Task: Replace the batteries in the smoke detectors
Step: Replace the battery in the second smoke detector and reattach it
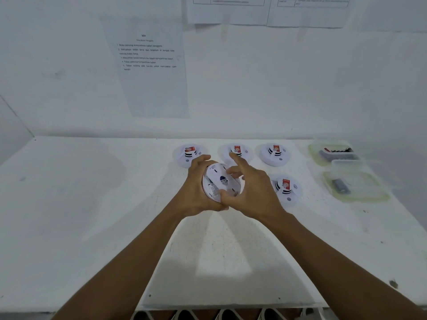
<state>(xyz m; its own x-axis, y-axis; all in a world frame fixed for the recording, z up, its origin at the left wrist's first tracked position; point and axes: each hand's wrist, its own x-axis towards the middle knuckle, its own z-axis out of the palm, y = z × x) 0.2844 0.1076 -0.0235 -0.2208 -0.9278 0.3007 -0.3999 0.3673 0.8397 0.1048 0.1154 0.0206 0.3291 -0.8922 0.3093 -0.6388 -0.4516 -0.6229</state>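
Smoke detector (218,182) between the hands, back face up: left hand (196,185) grips its rim — right hand (251,190) pinches the back cover.

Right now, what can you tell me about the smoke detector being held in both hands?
The smoke detector is a round white disc, plastic by the look, held above the table and tilted so its flat back faces the camera. The back shows a dark round patch near the centre and small print lower left. The left hand cups its left edge; the right hand pinches its right side, thumb low.
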